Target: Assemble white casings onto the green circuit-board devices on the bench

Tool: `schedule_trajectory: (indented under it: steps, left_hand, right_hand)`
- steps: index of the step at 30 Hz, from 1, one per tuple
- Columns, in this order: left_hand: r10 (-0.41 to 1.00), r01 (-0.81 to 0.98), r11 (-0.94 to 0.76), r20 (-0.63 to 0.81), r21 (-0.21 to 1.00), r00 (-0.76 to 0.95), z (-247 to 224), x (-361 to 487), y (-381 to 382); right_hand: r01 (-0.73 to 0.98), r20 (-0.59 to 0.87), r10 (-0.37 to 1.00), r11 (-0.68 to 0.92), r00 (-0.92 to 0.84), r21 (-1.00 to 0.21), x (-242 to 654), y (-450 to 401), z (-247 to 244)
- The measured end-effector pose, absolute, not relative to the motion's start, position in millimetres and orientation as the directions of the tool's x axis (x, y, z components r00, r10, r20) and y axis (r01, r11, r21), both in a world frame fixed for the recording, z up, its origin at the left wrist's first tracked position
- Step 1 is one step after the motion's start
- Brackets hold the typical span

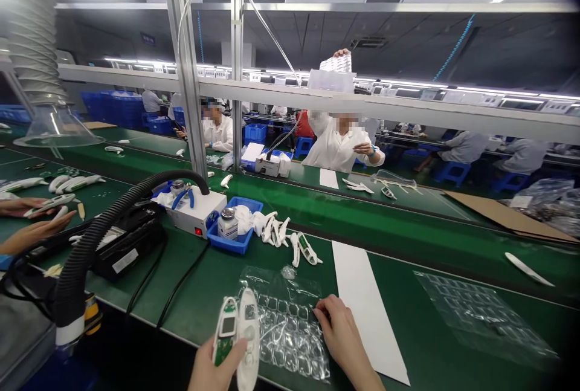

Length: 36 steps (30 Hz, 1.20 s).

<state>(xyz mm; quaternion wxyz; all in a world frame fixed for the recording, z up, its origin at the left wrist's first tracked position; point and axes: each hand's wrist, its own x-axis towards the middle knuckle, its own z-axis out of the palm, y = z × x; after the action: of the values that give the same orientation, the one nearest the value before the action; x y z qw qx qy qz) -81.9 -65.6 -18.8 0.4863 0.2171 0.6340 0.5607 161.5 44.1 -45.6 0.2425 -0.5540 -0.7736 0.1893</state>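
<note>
Left hand (211, 367) — fingers closed around the open casing (225, 327) with its green board and the pale cover (248, 318), both upright side by side above the near edge of the clear tray (290, 342). Probably light, stiff, smooth enough to slip; board looks fragile, so best gripped by the rims. Thumb lies across the cover's lower part. Right hand (342, 336) reaches in low, fingers curled, tips nearly together at the tray's right edge — can't tell if they pinch anything.

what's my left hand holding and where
Your left hand holds a white plastic casing with green circuit board by its lower part, and a long white plastic shell near mid-length.
</note>
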Motion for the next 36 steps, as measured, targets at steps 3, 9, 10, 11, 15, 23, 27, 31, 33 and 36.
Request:
schedule_trajectory:
  steps: [3, 9, 10, 11, 15, 23, 27, 31, 33, 36]
  left_hand:
    - [0.859, -0.263, 0.289, -0.371, 0.920, -0.354, -23.3, -52.9, -50.5]
    - [0.894, -0.147, 0.316, -0.346, 0.937, -0.284, -39.2, -26.6, -37.3]
    - [0.894, -0.134, 0.316, -0.342, 0.939, -0.289, -40.5, -26.7, -37.5]
    - [0.894, -0.119, 0.316, -0.337, 0.941, -0.294, -41.4, -27.3, -38.0]
    - [0.888, -0.069, 0.325, -0.329, 0.943, -0.320, -43.0, -28.3, -39.4]
    - [0.931, 0.118, 0.198, -0.149, 0.973, -0.335, -47.6, -21.0, -39.3]
    - [0.938, 0.143, 0.131, -0.075, 0.981, -0.338, -47.3, -20.8, -41.6]
    - [0.939, 0.154, 0.127, -0.069, 0.980, -0.336, -47.4, -22.1, -43.1]
    - [0.941, 0.145, 0.134, -0.080, 0.980, -0.329, -48.3, -22.5, -43.5]
    - [0.943, 0.136, 0.134, -0.085, 0.982, -0.322, -49.4, -23.2, -44.3]
  right_hand:
    - [0.761, 0.164, 0.955, 0.297, -0.249, -0.577, 159.5, 41.6, -48.7]
    - [0.670, 0.356, 0.912, 0.396, -0.205, -0.628, 156.6, 26.3, -56.7]
    - [0.649, 0.389, 0.902, 0.411, -0.188, -0.640, 156.3, 23.8, -55.4]
    - [0.624, 0.413, 0.896, 0.417, -0.161, -0.661, 156.3, 21.8, -52.7]
    - [0.467, 0.366, 0.931, 0.320, 0.007, -0.824, 155.2, 17.4, -31.1]
    - [0.408, 0.185, 0.960, 0.257, -0.209, -0.876, 124.6, 4.4, -11.8]
    - [0.526, 0.155, 0.951, 0.280, -0.268, -0.803, 117.8, 6.2, -15.9]
    - [0.566, 0.139, 0.952, 0.276, -0.273, -0.777, 115.4, 7.7, -16.9]
    - [0.578, 0.127, 0.955, 0.265, -0.268, -0.771, 114.6, 7.0, -16.4]
    - [0.588, 0.117, 0.955, 0.262, -0.273, -0.765, 114.3, 5.7, -15.0]
